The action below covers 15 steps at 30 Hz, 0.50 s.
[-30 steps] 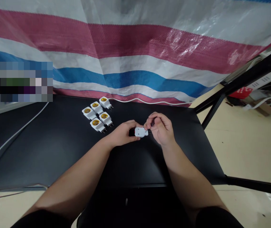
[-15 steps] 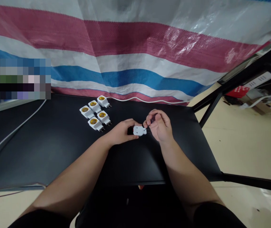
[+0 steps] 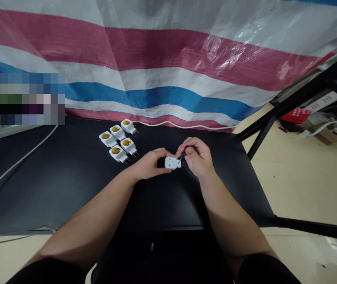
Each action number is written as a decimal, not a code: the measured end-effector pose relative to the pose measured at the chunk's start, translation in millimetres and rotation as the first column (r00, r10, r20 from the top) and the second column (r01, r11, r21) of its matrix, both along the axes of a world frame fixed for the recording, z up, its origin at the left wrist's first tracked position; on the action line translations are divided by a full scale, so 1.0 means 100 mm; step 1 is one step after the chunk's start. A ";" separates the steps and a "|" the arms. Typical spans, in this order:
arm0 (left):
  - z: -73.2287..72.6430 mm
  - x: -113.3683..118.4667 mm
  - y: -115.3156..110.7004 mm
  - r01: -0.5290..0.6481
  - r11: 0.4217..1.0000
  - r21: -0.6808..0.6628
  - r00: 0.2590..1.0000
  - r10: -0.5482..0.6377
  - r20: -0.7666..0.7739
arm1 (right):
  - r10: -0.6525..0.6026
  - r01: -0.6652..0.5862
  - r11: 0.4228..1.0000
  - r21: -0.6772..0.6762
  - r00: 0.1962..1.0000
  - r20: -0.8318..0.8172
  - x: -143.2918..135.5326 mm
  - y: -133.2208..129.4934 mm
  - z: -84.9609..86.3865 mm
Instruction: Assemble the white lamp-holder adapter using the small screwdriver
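Note:
My left hand (image 3: 153,165) grips a white plug-in lamp socket (image 3: 172,162) by its left end, thumb on the near side and fingers on the far side. The socket's back faces up, showing small dark screw holes, and its two metal pins point right. In my right hand (image 3: 198,157) is a small screwdriver (image 3: 182,156) with a dark blue handle, mostly hidden by the fingers. Its thin shaft slants down to the socket's narrow pin end and appears to touch it.
Several similar lamp sockets (image 3: 117,151) with brass-coloured inner shells lie face up, grouped left of my hands on the black table (image 3: 168,205). A white cable (image 3: 174,124) runs along the back edge below a striped plastic sheet (image 3: 156,51). A black metal frame (image 3: 257,146) stands at right.
My right fingers have shifted on the screwdriver, and more of its blue handle shows. The socket has moved very slightly to the left in my left hand.

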<state>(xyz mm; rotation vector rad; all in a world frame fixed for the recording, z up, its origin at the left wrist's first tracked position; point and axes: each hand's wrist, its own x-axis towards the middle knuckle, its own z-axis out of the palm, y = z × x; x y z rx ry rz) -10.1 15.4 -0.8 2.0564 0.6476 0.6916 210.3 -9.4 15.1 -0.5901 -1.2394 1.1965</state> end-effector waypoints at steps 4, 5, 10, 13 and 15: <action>0.01 -0.01 0.00 0.017 1.000 0.024 1.000 -0.016 -0.018 | 0.203 -0.202 0.979 -0.037 0.979 0.014 0.02 -0.05 0.12; 0.01 -0.02 0.00 0.017 0.999 0.028 1.000 -0.016 -0.020 | 0.249 -0.247 0.967 -0.064 0.968 0.012 0.01 -0.07 0.15; 0.01 -0.02 -0.02 -0.002 1.000 0.017 1.000 0.002 -0.021 | 0.228 -0.237 0.969 -0.069 0.966 -0.123 -0.12 -0.12 0.21; 0.00 -0.02 -0.02 0.000 1.000 0.008 1.000 0.000 -0.008 | 0.165 -0.166 0.986 0.002 0.975 -0.152 -0.16 -0.10 0.17; -0.01 -0.03 -0.02 0.001 1.000 0.019 1.000 -0.001 0.002 | 0.087 -0.088 0.996 0.000 0.984 -0.154 -0.15 -0.07 0.15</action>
